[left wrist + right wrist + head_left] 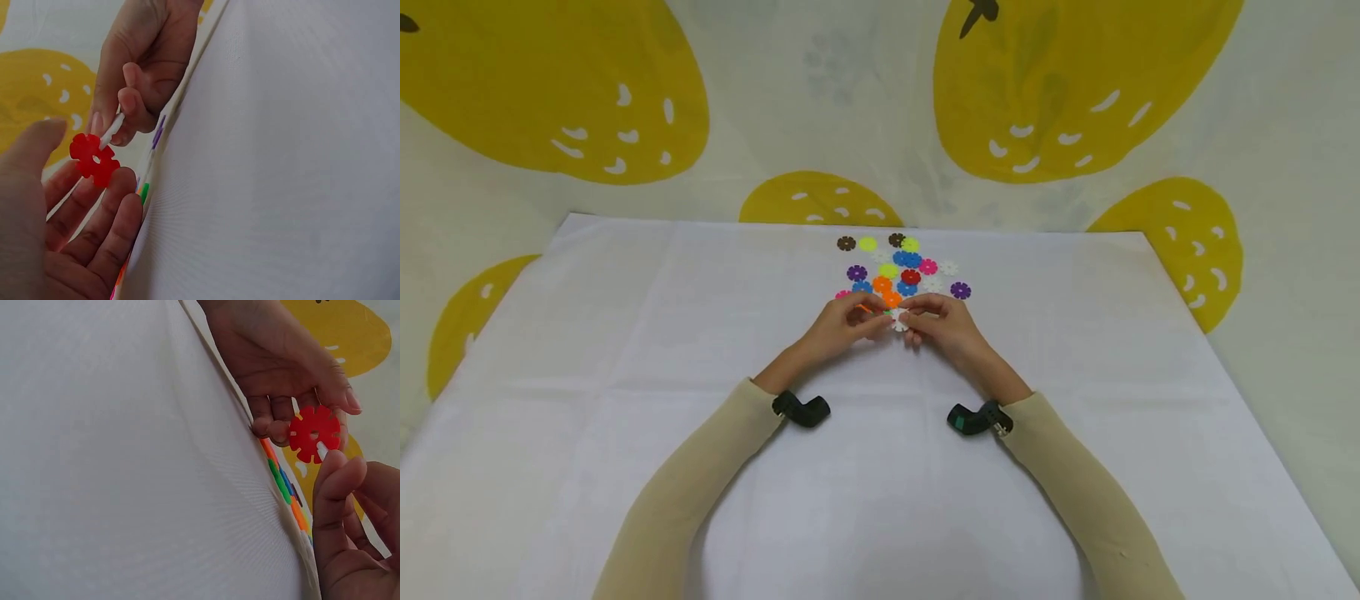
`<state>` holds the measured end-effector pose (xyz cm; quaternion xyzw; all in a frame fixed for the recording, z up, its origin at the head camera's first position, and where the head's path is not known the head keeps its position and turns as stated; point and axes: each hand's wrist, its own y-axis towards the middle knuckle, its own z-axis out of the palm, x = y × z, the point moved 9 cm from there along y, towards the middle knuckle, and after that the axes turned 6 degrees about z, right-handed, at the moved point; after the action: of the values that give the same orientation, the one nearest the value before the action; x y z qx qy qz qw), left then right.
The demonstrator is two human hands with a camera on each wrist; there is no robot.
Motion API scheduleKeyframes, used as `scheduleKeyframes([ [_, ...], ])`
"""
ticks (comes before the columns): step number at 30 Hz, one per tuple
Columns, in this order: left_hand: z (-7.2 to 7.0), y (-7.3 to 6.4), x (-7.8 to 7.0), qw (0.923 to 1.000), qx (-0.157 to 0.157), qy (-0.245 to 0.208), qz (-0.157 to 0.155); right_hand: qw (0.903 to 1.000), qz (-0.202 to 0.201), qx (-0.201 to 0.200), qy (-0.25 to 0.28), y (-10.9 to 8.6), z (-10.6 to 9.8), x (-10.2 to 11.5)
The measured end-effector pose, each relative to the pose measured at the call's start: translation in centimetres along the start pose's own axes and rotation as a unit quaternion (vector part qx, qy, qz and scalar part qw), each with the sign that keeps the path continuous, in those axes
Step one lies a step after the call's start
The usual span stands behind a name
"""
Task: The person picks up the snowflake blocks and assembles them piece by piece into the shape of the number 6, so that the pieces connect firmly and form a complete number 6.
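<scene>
A red notched plastic disc (pixel 84 150) is joined at its slotted edge to a white notched disc (pixel 112 131), the two standing at an angle. My right hand (pixel 953 332) pinches the white disc between thumb and fingers. Beside the red disc is my left hand (pixel 844 327), its thumb lifted away and its fingers loosely bent behind the disc. Whether those fingertips touch it I cannot tell. In the right wrist view the face of the red disc (pixel 302 435) shows toward the camera. From the head, the white disc (pixel 899 320) hides most of the red one.
Just beyond the hands, loose discs lie scattered on the white-covered table (pixel 880 500), including a purple disc (pixel 960 290), an orange disc (pixel 891 299) and a brown disc (pixel 846 243). Several colours overlap. Behind the table's far edge hangs a yellow-patterned cloth (pixel 820 100).
</scene>
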<state>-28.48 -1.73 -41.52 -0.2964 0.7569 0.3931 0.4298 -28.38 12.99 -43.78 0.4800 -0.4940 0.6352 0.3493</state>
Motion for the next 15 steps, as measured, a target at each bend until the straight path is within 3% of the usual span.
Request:
scheduleKeyframes([
  [5, 0.1, -0.2, 0.7, 0.9984, 0.010, -0.024, -0.050, 0.9999, 0.005, 0.009, -0.011, 0.1, 0.2, -0.1],
  [11, 0.4, -0.1, 1.2, 0.9974, 0.030, 0.025, -0.061, 0.9994, 0.003, 0.028, -0.017, 0.1, 0.5, -0.2],
  [15, 0.6, 0.0, 1.2, 0.9971, 0.027, 0.031, -0.064, 0.9994, -0.001, 0.031, -0.014, 0.1, 0.4, -0.2],
])
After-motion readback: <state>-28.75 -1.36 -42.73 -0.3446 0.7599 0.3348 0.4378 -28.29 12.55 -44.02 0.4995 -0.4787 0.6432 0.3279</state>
